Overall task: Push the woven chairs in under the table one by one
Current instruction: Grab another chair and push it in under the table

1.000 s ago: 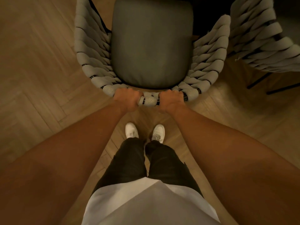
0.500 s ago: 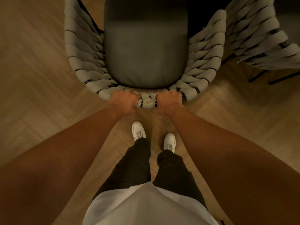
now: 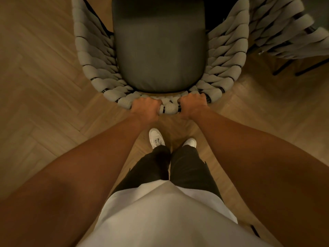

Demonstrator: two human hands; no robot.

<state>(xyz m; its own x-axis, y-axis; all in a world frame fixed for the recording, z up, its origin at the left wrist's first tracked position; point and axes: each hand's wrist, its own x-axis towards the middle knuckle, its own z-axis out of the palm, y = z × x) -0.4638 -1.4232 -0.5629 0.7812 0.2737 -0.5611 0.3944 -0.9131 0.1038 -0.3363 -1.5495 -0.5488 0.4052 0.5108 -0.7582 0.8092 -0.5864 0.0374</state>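
Observation:
A woven chair (image 3: 229,56) with thick grey rope sides and a dark seat cushion (image 3: 158,49) stands right in front of me, its back rail nearest. My left hand (image 3: 145,108) grips the top of that back rail left of centre. My right hand (image 3: 193,105) grips the same rail right of centre, a short stretch of woven rope showing between them. The front of the seat runs into dark shadow at the top edge; the table itself cannot be made out.
A second woven chair (image 3: 284,31) stands at the upper right, its thin black legs (image 3: 283,67) on the floor. Herringbone wood floor (image 3: 44,86) spreads to the left and right. My white shoes (image 3: 156,139) are just behind the chair.
The chair has slid forward, with more of its seat now in shadow at the top. My feet have stepped forward after it. Both hands keep their grip on the back rail.

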